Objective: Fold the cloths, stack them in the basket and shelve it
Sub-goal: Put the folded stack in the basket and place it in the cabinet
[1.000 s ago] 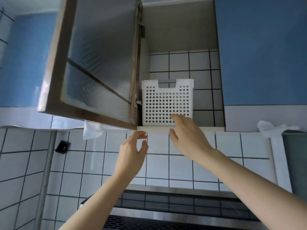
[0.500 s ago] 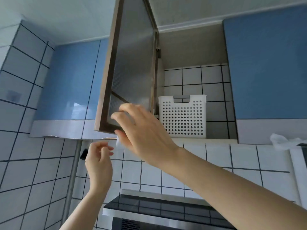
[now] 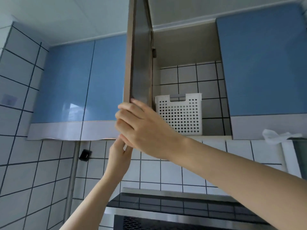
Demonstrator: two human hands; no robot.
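Fingers (image 3: 123, 113) of the right hand (image 3: 142, 128) are curled round the cabinet door (image 3: 132, 63) edge — left hand (image 3: 118, 156) grip cannot be told. Basket (image 3: 180, 113) is shelved; the door should be swung shut gently.

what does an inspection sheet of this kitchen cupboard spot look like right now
surface: cupboard shelf bears the basket on its left side.
job's things: white perforated basket upright inside the open cupboard; cloths inside cannot be seen.
clutter: crumpled white tissue on a ledge at right.
hands: right hand grips the lower edge of the cupboard door; left hand reaches up just below it, fingertips hidden.
cables: nothing seen; a small black fitting on the tiles beside a metal pipe.
surroundings: blue cupboard fronts, white tiled wall, range hood below.
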